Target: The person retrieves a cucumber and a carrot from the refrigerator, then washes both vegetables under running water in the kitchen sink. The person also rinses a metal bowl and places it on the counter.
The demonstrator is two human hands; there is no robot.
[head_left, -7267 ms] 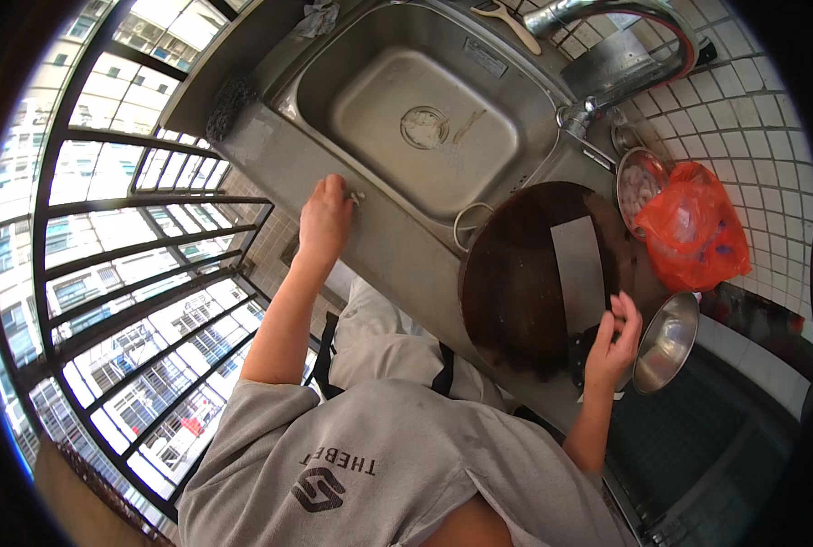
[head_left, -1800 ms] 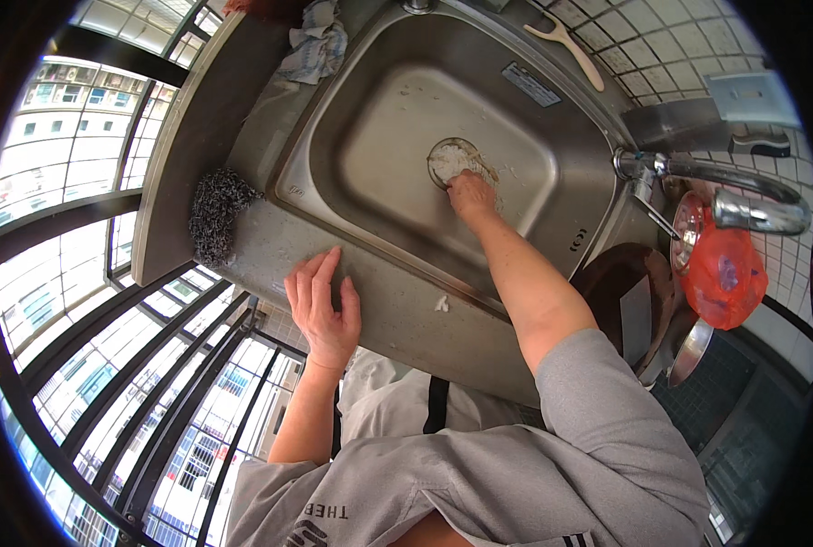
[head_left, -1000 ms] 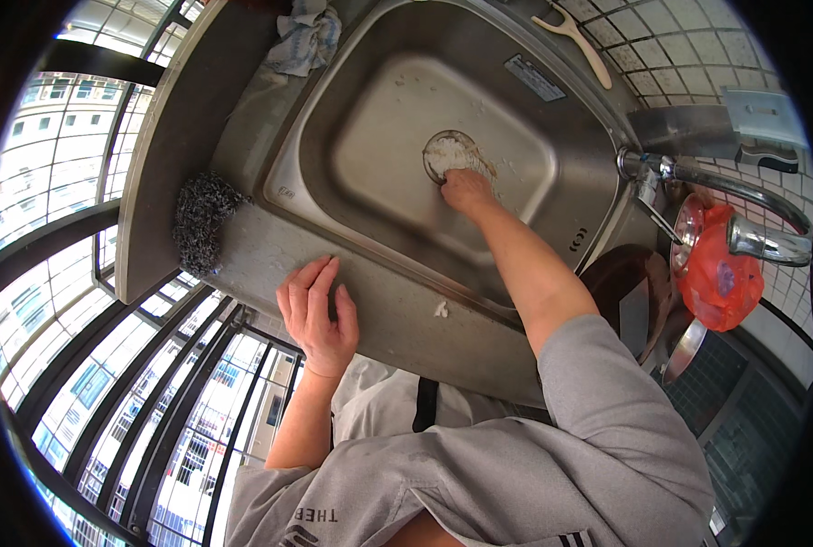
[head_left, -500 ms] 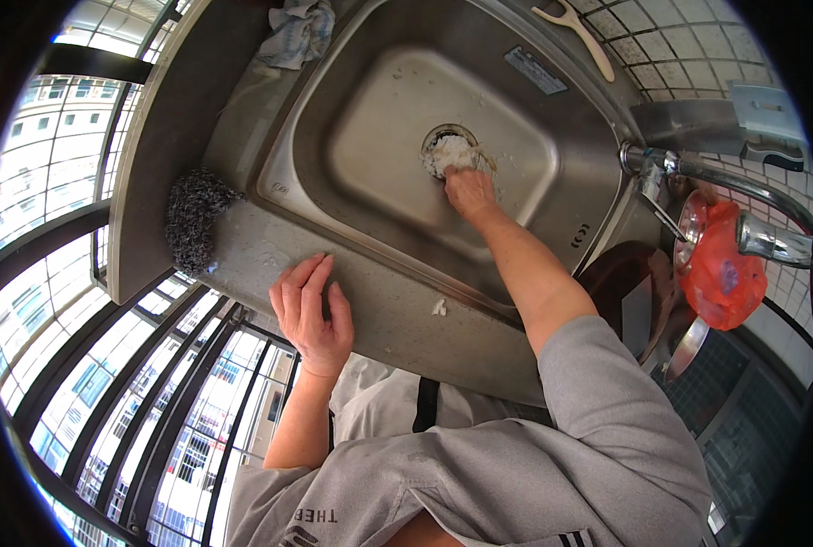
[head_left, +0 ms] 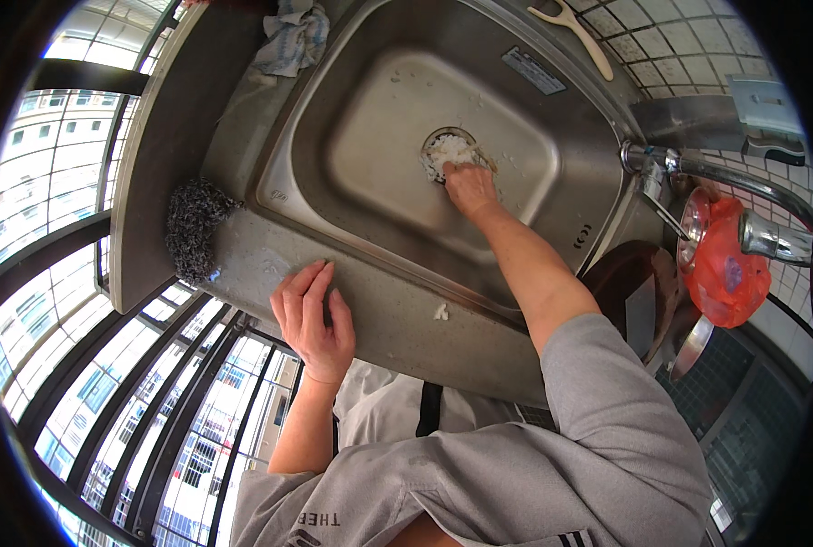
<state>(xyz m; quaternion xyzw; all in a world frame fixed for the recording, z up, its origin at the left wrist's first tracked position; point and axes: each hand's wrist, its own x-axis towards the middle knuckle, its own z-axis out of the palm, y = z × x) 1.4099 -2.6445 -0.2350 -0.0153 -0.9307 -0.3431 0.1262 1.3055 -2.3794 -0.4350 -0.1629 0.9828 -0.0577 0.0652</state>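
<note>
My right hand (head_left: pixel 471 190) reaches down into the stainless steel sink (head_left: pixel 370 128), its fingers closed at the edge of the drain strainer (head_left: pixel 437 136). White food scraps (head_left: pixel 447 151) heap in the strainer, with some thin pale strands beside my fingers. What the fingertips grip is hidden. On the near edge of the grey counter (head_left: pixel 384 314) my left hand (head_left: pixel 315 319) rests with its fingers stretched and thumb apart, holding nothing. A small white scrap (head_left: pixel 441 312) lies on the counter between the sink and me.
A dark wire scourer (head_left: pixel 197 228) sits at the counter's left corner, and a crumpled cloth (head_left: pixel 293 36) lies farther back. A pale peeler (head_left: pixel 578 32) is on the far rim. At the right are the faucet (head_left: pixel 744 187), a red plastic bag (head_left: pixel 725 273) and a knife (head_left: pixel 771 150).
My right hand stays at the drain, its fingers shifted very slightly. My left hand keeps its place on the counter edge. The whole view has tilted a little.
</note>
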